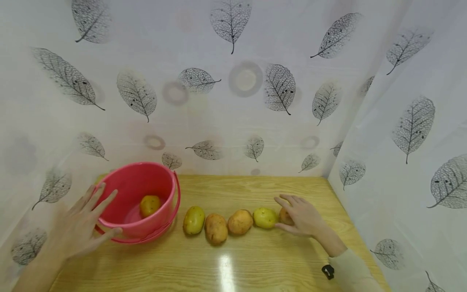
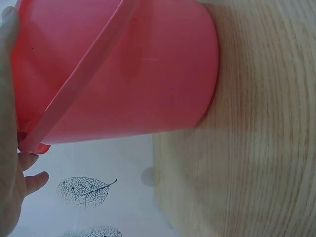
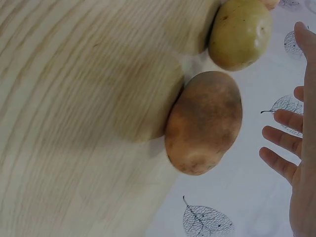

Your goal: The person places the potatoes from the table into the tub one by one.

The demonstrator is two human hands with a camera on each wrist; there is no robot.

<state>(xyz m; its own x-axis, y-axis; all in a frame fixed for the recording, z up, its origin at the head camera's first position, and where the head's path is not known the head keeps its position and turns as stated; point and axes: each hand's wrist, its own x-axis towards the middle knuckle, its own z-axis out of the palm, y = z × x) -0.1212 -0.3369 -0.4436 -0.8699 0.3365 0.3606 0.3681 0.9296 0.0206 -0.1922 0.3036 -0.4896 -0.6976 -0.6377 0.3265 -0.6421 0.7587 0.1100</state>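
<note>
A pink bucket (image 1: 162, 221) stands at the left of the table, its handle hanging down. One yellow-brown potato (image 1: 150, 206) lies inside it. My left hand (image 1: 79, 227) is at the bucket's left rim with fingers spread; whether it touches the rim I cannot tell. Right of the bucket, several potatoes lie in a row, among them a long brown potato (image 1: 216, 228) and a greenish-yellow potato (image 1: 265, 218). Over the brown potato (image 3: 205, 123) at the row's right end hovers my right hand (image 1: 300, 217), fingers extended, partly hiding it in the head view. The right wrist view shows a gap between them.
The wood-grain table (image 1: 255, 259) ends at a white leaf-print sheet (image 1: 233, 117) behind, with more sheeting at both sides. A small black object (image 1: 328, 271) is at my right sleeve.
</note>
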